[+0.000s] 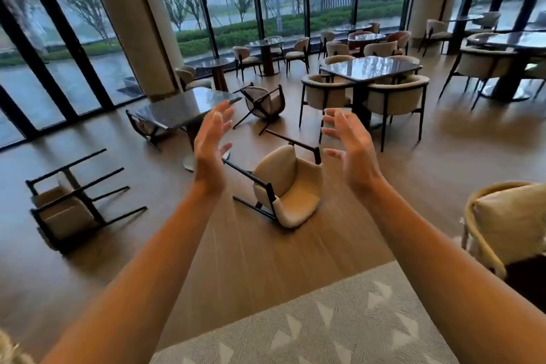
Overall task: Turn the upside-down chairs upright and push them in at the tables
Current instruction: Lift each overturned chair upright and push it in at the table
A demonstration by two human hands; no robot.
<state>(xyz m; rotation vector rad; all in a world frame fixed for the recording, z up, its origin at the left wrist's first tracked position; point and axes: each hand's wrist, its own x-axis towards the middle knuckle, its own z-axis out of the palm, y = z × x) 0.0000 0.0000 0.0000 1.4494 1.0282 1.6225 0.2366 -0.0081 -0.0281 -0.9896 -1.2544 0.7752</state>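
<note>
A cream padded chair [291, 186] with black legs lies tipped on its side on the wood floor straight ahead. My left hand [211, 145] and my right hand [350, 146] are raised in front of me, palms facing each other, fingers spread, holding nothing, above and apart from that chair. Another overturned chair [66, 207] rests at the left with its legs pointing up and right. A third toppled chair [264, 103] lies beyond, next to a dark square table [180, 109]. One more tipped chair [144, 127] sits partly under that table's left side.
A set table [369, 68] with upright chairs around it stands at the right. A thick column [133, 23] rises behind the dark table. A woven armchair with a cushion [508, 221] is close on my right. A grey patterned rug [325, 322] lies at my feet.
</note>
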